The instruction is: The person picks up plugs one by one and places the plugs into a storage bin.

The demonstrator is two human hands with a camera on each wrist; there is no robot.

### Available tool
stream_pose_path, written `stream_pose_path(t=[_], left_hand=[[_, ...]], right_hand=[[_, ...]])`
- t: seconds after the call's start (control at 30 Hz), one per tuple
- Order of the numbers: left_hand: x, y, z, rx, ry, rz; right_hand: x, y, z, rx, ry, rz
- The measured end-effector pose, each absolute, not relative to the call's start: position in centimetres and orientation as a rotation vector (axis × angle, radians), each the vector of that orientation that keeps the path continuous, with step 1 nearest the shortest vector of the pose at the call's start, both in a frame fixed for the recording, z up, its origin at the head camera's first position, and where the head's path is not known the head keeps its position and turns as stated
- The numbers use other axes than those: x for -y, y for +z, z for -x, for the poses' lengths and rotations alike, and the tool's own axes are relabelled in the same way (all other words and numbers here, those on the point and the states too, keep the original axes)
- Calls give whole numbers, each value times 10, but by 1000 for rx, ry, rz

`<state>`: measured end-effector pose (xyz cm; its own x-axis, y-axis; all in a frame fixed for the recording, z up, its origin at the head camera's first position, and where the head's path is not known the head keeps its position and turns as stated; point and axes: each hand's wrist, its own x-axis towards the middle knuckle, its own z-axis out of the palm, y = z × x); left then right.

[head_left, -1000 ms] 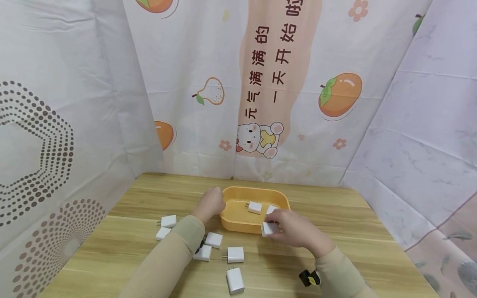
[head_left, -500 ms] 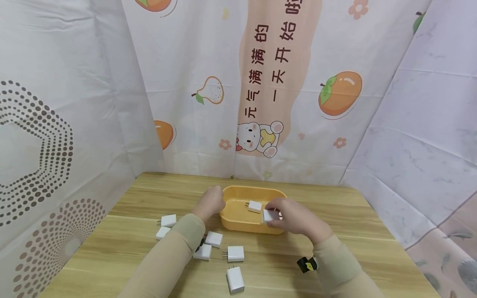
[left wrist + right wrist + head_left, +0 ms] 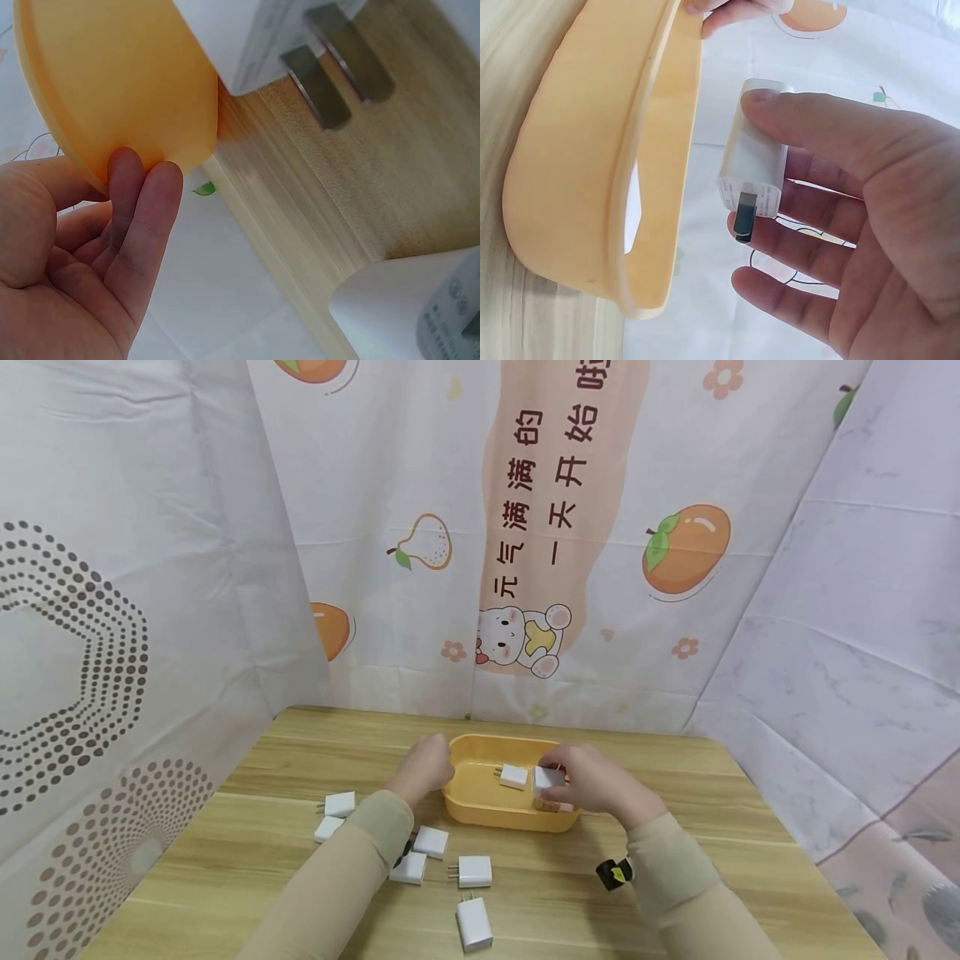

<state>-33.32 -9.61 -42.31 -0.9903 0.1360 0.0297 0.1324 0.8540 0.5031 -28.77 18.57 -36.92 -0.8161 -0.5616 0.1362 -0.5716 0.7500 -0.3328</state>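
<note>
Nearest, loose chargers [image 3: 474,924] are scattered on the wood-grained worktop [image 3: 720,793], six to nine o'clock of the tray [image 3: 502,817]. Over its three-o'clock half, the held charger [image 3: 754,150] is pinched in the fingers of the right hand [image 3: 596,781]; best lowered level, wall unknocked. Chargers: glossy, boxy. Tray: smooth, round-cornered, plastic-looking, pinched at nine o'clock by the left hand [image 3: 427,768]. Creased cloth [image 3: 600,706] hung beyond.

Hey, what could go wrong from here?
The charger pinched in the right hand might slip and knock the charger lying in the tray.
The left hand grips one end of the tray, so a tug could tilt it.
The left sleeve could brush loose chargers nearby.
</note>
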Motion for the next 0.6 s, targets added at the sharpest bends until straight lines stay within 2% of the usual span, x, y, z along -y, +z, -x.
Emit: stream_pose_path(t=[0.6], left_hand=[[98,-425,335,-2996,837,-214]], right_hand=[[-183,-384,295,2929,549,-941]])
